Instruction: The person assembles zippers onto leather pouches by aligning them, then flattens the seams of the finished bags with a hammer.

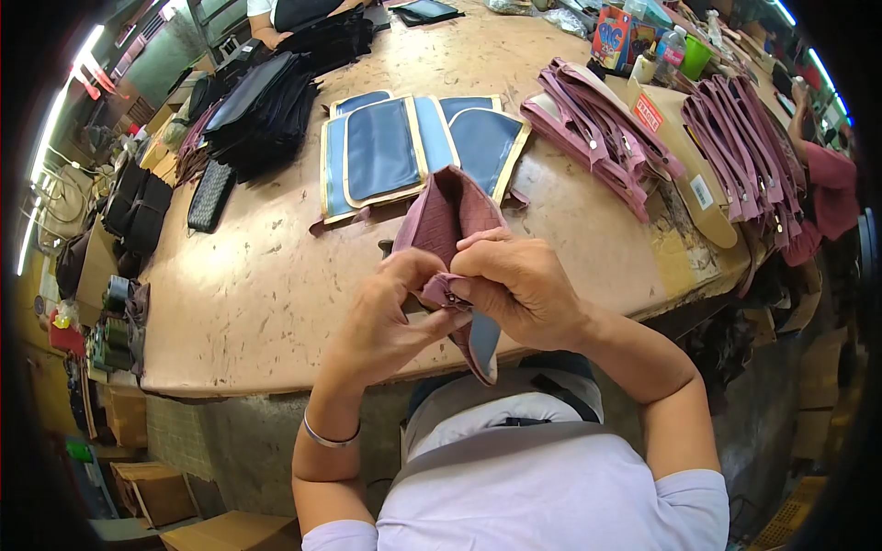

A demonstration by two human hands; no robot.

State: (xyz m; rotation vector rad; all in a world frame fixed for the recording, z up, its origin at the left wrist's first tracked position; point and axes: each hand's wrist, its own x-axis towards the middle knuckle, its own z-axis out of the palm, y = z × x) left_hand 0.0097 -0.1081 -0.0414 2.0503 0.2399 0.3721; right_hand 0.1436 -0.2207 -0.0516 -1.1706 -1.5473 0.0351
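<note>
A mauve textured leather piece (427,216) stands folded open at the table's front edge, with a blue-lined flap (483,344) hanging below the hands. My left hand (395,312) pinches a small mauve tab at its end, thumb and fingers around it. From the right, my right hand (519,285) grips the same end, with its thumb on the tab. A small dark metal part shows between the fingertips. Just beyond lie blue panels with cream edges (381,147), stacked on more mauve pieces.
Black pieces (262,119) are piled at the back left, near a dark woven pouch (211,196). Mauve zippered pieces (597,133) and another mauve stack (744,156) lie right, beside cardboard (703,197), bottles (672,50) and a green cup (695,58). People sit across and at right.
</note>
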